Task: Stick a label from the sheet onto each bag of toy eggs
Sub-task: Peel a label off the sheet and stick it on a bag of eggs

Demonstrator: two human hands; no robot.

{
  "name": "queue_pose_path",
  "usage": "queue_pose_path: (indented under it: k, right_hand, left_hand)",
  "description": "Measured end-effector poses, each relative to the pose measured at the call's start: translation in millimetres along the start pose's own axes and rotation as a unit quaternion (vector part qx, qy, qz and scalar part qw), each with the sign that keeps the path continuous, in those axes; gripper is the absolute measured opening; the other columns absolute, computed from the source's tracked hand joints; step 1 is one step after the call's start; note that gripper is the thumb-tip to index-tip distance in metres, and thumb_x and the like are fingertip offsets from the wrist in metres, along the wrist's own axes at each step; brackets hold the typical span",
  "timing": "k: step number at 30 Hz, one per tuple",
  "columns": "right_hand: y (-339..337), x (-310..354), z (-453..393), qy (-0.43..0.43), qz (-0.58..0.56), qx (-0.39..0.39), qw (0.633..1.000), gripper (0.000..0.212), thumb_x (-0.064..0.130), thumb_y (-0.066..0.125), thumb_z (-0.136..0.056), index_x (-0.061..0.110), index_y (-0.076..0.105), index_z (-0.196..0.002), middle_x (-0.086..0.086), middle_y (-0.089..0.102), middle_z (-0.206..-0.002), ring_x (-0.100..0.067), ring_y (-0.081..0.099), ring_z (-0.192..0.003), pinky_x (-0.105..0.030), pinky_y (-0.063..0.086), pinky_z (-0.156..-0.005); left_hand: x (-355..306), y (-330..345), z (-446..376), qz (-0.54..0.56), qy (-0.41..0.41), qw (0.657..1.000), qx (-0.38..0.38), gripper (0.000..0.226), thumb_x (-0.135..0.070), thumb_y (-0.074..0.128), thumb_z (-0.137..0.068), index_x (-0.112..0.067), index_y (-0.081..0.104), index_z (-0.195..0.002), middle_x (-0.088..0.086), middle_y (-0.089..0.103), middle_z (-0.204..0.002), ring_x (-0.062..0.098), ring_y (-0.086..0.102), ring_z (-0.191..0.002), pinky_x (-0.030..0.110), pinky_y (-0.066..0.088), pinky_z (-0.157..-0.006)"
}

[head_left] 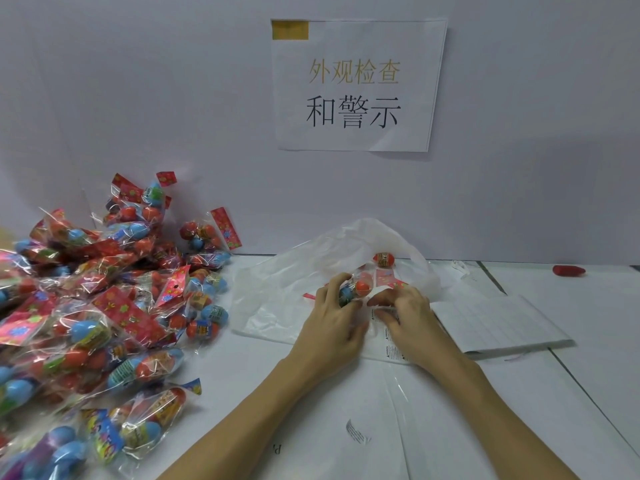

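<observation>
A clear bag of toy eggs (360, 287), with an orange and a blue egg showing, lies at the middle of the table. My left hand (332, 320) grips its left side with curled fingers. My right hand (405, 317) presses its fingertips down beside the bag, on a label sheet (389, 342) printed with small warning labels. Whether a label is pinched under those fingers is hidden. A big heap of egg bags (104, 306) with red header cards fills the left side.
A large thin plastic bag (287, 282) lies crumpled under and behind my hands, with a loose orange egg (383, 259) on it. A stack of white label sheets (498, 323) sits to the right. A red object (568, 270) lies far right. A paper sign (356, 84) hangs on the wall.
</observation>
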State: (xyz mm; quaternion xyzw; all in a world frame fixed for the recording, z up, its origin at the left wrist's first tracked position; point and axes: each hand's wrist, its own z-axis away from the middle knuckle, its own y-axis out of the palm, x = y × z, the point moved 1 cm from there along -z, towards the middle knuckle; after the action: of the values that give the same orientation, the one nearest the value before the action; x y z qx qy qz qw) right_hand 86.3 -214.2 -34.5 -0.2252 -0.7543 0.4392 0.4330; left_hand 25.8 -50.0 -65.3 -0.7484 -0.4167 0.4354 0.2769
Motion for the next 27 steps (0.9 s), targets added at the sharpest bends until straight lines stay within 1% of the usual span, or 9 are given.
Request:
queue_pose_path:
  k: [5,9,12,15,17,19,27]
  right_hand:
    - [2.5,-2.1,1.6,0.0,-0.013,0.008,1.0,0.017,0.014,0.061,-0.103,0.017,0.069,-0.117,-0.004,0.068,-0.12,-0.028,0.052,-0.12,-0.04,0.037,-0.105]
    - [-0.1,-2.3,2.6,-0.02,-0.049,-0.017,0.998,0.011,0.012,0.068,-0.098,0.014,0.072,-0.109,-0.005,0.069,-0.114,-0.028,0.058,-0.115,-0.046,0.044,-0.102]
    - [-0.7,-2.4,2.6,-0.027,-0.062,-0.028,0.997,0.015,0.013,0.071,-0.097,0.012,0.072,-0.112,-0.008,0.071,-0.114,-0.03,0.061,-0.112,-0.048,0.045,-0.101]
    - [-0.6,-2.7,2.6,-0.043,-0.057,-0.032,0.997,0.012,0.014,0.074,-0.095,0.018,0.076,-0.105,-0.002,0.073,-0.11,-0.026,0.064,-0.108,-0.045,0.048,-0.099]
    - [-1.5,-3.6,2.4,-0.051,-0.069,-0.041,0.995,0.008,0.014,0.076,-0.093,0.019,0.078,-0.099,0.002,0.075,-0.102,-0.023,0.067,-0.102,-0.045,0.05,-0.095]
    - [-1.4,-4.2,1.7,-0.053,-0.073,-0.041,0.995,0.006,0.014,0.076,-0.093,0.019,0.077,-0.097,0.003,0.075,-0.098,-0.021,0.067,-0.099,-0.045,0.051,-0.095]
    - [1.4,-4.8,1.4,-0.052,-0.062,-0.045,0.996,0.004,0.019,0.072,-0.097,0.019,0.073,-0.101,0.003,0.073,-0.101,-0.021,0.065,-0.102,-0.046,0.049,-0.097]
  left_hand:
    - [1.1,-0.2,0.1,0.004,0.002,1.0,0.001,0.028,-0.031,0.061,-0.101,-0.016,0.068,-0.124,-0.001,0.022,-0.162,0.026,0.034,-0.14,0.038,0.052,-0.102]
    - [1.9,0.5,-0.7,-0.004,0.003,1.0,0.002,0.029,-0.032,0.06,-0.102,-0.015,0.068,-0.124,-0.001,0.023,-0.161,0.026,0.036,-0.138,0.038,0.051,-0.104]
    - [3.0,0.3,-1.5,0.0,-0.004,1.0,0.009,0.031,-0.035,0.06,-0.102,-0.016,0.069,-0.126,-0.003,0.021,-0.162,0.023,0.035,-0.14,0.037,0.05,-0.107]
    - [2.9,-0.3,-1.4,0.004,-0.005,1.0,0.009,0.031,-0.034,0.061,-0.102,-0.017,0.069,-0.126,-0.001,0.022,-0.162,0.023,0.036,-0.139,0.036,0.049,-0.107]
    - [2.6,-1.8,-1.5,0.009,-0.005,1.0,0.007,0.031,-0.033,0.061,-0.101,-0.017,0.068,-0.126,-0.001,0.023,-0.161,0.024,0.037,-0.137,0.036,0.048,-0.107]
    - [2.6,-2.7,-1.9,0.013,-0.007,1.0,0.008,0.031,-0.033,0.062,-0.101,-0.017,0.068,-0.126,-0.001,0.024,-0.161,0.025,0.038,-0.135,0.036,0.048,-0.107]
    - [3.5,-1.9,-2.8,0.015,-0.018,1.0,0.013,0.034,-0.037,0.063,-0.101,-0.016,0.068,-0.127,-0.004,0.022,-0.161,0.022,0.038,-0.135,0.035,0.048,-0.108]
